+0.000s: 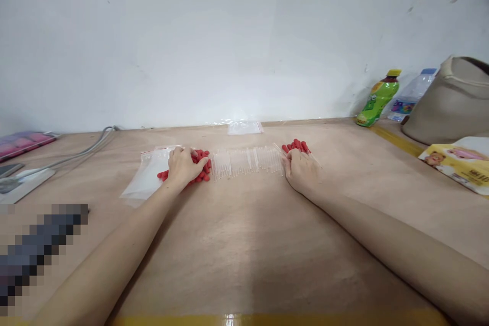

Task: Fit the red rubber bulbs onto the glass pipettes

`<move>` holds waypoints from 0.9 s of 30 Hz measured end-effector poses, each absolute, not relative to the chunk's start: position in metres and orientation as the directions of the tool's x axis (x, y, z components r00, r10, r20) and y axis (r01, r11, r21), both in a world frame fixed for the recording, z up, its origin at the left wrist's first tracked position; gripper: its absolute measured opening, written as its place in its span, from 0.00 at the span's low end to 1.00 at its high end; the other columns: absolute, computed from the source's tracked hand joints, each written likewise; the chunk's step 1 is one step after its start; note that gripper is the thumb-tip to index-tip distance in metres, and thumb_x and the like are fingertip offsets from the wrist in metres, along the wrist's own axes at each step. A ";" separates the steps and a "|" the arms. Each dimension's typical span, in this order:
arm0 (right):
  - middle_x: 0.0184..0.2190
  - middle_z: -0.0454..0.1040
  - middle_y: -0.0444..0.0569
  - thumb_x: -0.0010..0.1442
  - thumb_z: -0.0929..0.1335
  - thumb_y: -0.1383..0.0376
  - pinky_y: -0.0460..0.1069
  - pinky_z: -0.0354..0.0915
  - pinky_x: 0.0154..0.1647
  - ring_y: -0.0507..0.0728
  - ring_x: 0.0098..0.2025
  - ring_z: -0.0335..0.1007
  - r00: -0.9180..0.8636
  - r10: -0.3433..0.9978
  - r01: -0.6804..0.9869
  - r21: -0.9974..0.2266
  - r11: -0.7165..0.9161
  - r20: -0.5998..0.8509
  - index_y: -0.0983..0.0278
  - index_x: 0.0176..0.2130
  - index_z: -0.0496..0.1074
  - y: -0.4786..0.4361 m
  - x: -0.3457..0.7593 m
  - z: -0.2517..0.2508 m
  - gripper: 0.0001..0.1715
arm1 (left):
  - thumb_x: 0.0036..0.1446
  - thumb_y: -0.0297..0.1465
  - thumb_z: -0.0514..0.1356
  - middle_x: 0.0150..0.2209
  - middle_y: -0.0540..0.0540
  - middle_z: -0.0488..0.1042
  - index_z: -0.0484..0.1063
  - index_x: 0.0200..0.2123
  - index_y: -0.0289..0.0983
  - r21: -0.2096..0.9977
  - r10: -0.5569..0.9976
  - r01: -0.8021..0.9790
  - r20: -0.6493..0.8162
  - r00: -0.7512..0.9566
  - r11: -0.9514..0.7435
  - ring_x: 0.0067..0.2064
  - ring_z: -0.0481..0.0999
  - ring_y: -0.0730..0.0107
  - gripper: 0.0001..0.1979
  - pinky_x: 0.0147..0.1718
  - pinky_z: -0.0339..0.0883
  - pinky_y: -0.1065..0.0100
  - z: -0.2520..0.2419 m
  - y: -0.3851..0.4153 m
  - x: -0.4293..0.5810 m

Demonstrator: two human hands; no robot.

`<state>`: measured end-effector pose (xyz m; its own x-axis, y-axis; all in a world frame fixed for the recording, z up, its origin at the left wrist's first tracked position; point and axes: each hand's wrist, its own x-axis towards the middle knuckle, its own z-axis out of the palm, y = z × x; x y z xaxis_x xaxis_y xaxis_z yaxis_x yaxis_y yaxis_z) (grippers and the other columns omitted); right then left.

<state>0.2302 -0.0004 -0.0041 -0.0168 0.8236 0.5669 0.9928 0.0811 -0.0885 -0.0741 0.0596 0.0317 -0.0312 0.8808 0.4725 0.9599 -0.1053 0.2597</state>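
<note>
A pile of small red rubber bulbs (202, 176) lies at the left of the middle, partly on a clear plastic bag (139, 178). My left hand (183, 167) rests over this pile, thumb apart from the curled fingers, red bulbs showing between them. To its right stretches a row of thin clear dropper tubes (244, 161), laid side by side. At the row's right end, my right hand (301, 170) is closed on a thin clear tube (280, 149) that slants up from its fingertips. Just behind that hand lie several red-bulbed droppers (297, 145), their lower parts mostly hidden.
Against the wall lies another clear bag (245, 127). A green bottle (378, 98), a clear water bottle (410, 96), a beige bag (451, 102) and a yellow packet (458, 163) stand or lie at right. A grey cable (84, 152) and a blurred dark object (42, 244) are at left.
</note>
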 end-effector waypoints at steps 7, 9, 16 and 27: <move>0.29 0.70 0.51 0.60 0.56 0.64 0.51 0.54 0.39 0.58 0.34 0.63 -0.126 0.773 0.944 -0.165 0.286 0.622 0.67 0.36 0.66 0.005 0.235 -0.013 0.13 | 0.44 0.36 0.57 0.26 0.44 0.67 0.67 0.20 0.38 0.306 0.872 0.946 0.486 -0.059 -0.106 0.42 0.65 0.55 0.08 0.43 0.59 0.56 0.028 0.060 -0.073; 0.32 0.71 0.52 0.60 0.56 0.65 0.51 0.54 0.40 0.58 0.36 0.63 -0.145 0.763 0.918 -0.202 0.341 0.630 0.67 0.41 0.65 0.004 0.236 -0.014 0.14 | 0.45 0.34 0.55 0.24 0.44 0.67 0.67 0.20 0.38 0.321 0.871 0.939 0.488 -0.053 -0.122 0.41 0.65 0.55 0.07 0.43 0.60 0.56 0.030 0.059 -0.072; 0.32 0.68 0.51 0.60 0.55 0.65 0.50 0.59 0.38 0.57 0.36 0.64 -0.220 0.751 0.786 -0.342 0.514 0.623 0.64 0.38 0.64 -0.002 0.234 -0.012 0.13 | 0.53 0.33 0.51 0.30 0.45 0.68 0.63 0.30 0.36 0.353 0.786 0.871 0.615 0.058 -0.340 0.38 0.68 0.63 0.06 0.38 0.62 0.62 0.038 0.043 -0.047; 0.28 0.69 0.47 0.58 0.58 0.65 0.46 0.57 0.31 0.52 0.29 0.63 -0.310 0.803 0.760 -0.374 0.531 0.509 0.64 0.34 0.64 -0.034 0.212 0.007 0.09 | 0.57 0.33 0.53 0.36 0.47 0.72 0.68 0.38 0.37 0.394 0.690 0.570 0.487 0.536 -0.721 0.38 0.71 0.69 0.08 0.37 0.64 0.67 0.003 0.008 -0.003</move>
